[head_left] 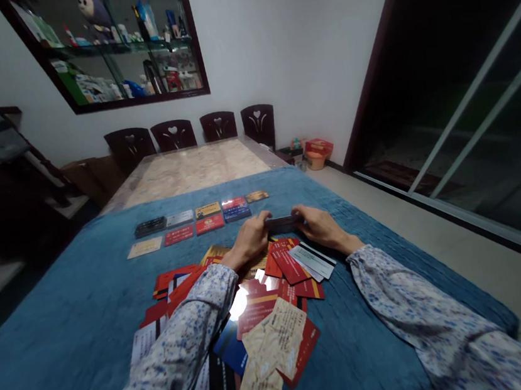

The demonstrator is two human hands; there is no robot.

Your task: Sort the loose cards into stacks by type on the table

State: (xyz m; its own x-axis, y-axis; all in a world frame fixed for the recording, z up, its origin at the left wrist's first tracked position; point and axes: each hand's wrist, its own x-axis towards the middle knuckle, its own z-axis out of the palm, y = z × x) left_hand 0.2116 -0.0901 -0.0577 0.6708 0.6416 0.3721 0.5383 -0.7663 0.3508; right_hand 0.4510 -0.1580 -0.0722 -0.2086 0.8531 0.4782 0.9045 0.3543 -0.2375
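Observation:
Between my two hands is a thin stack of cards (281, 221), seen nearly edge-on just above the blue cloth. My left hand (252, 239) grips its left end and my right hand (319, 226) its right end, both with fingers closed. Below them spreads a loose heap of cards: red cards (256, 312), a silver card with a dark stripe (313, 260), beige patterned cards (282, 334) and a black card (221, 383). My left forearm hides part of the heap. Beyond my hands, small piles stand in two rows, among them a black pile (150, 227) and a red pile (209, 223).
The blue cloth (73, 294) covers the near part of a marble-topped table (190, 165). Several dark chairs (173, 135) stand at its far end. A glass-shelved cabinet (128, 46) is set in the wall. An orange bucket (316, 160) sits on the floor, and dark sliding doors (461, 88) are at right.

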